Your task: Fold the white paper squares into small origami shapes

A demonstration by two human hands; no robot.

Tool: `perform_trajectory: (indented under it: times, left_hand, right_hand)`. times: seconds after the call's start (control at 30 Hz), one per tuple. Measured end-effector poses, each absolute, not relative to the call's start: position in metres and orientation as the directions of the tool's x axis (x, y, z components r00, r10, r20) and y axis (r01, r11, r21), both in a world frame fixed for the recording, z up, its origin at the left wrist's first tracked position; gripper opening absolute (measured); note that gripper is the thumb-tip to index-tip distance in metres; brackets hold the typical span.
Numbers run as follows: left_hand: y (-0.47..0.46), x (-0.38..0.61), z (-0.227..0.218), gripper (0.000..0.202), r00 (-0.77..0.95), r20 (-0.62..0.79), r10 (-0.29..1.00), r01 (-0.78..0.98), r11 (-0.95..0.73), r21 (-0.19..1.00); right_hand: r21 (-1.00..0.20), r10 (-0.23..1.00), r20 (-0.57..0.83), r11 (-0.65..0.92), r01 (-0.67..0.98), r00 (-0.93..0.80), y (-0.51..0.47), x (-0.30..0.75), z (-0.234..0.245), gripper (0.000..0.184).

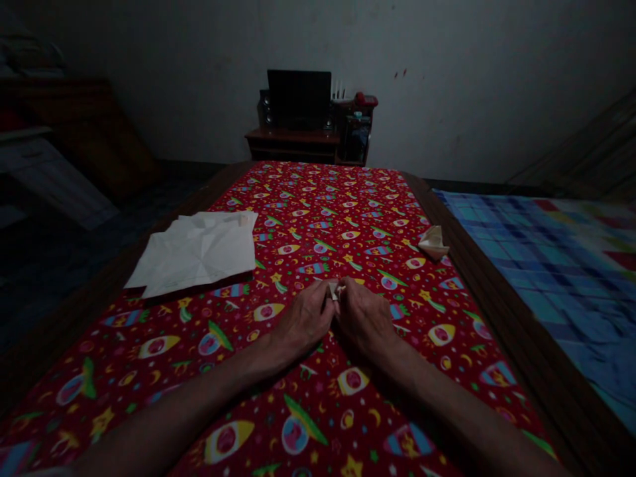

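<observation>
My left hand (pixel 309 310) and my right hand (pixel 364 311) meet at the middle of a red patterned cloth (pixel 278 371). Both are closed on a small piece of folded paper (pixel 333 290), pinched between the fingertips. Only a little of the pale paper shows; my fingers cover the rest. To the left lies a stack of creased white paper sheets (pixel 209 255), apart from my hands. A folded paper shape (pixel 434 243) stands near the cloth's right edge, also untouched.
The cloth covers a long table with dark brown edges (pixel 501 318). Beyond its far end stand a black monitor (pixel 299 96) and speakers on a wooden stand (pixel 293 138). A blue checked cover (pixel 527 252) spreads at the right. Dark furniture (pixel 74 132) is at the left.
</observation>
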State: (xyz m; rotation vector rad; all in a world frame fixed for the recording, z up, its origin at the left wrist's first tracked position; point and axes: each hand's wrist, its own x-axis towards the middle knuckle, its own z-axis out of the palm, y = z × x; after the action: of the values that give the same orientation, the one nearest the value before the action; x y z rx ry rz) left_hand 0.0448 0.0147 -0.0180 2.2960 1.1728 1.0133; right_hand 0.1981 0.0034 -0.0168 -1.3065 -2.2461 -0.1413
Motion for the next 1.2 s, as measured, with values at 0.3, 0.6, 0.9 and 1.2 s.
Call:
perform_trajectory:
  times: [0.3, 0.6, 0.9, 1.2]
  left_hand:
    - [0.019, 0.031, -0.024, 0.038, 0.398, 0.479, 0.783, 0.574, -0.619, 0.536]
    - [0.018, 0.021, -0.024, 0.027, 0.543, 0.471, 0.695, 0.621, -0.71, 0.331]
    - [0.015, 0.012, -0.02, 0.052, 0.722, 0.295, 0.626, 0.594, -0.78, 0.197]
    - [-0.003, 0.01, -0.02, 0.073, 0.771, 0.206, 0.603, 0.567, -0.796, 0.209]
  right_hand:
    - [-0.445, 0.87, 0.409, 0.454, 0.772, -0.276, 0.006, 0.208, -0.014, 0.012]
    - [-0.252, 0.815, 0.426, 0.524, 0.813, -0.393, 0.006, 0.224, -0.022, 0.013]
    - [-0.115, 0.728, 0.397, 0.643, 0.757, -0.558, 0.001, 0.24, -0.028, 0.023]
    - [-0.052, 0.601, 0.355, 0.778, 0.627, -0.716, -0.012, 0.24, -0.018, 0.043]
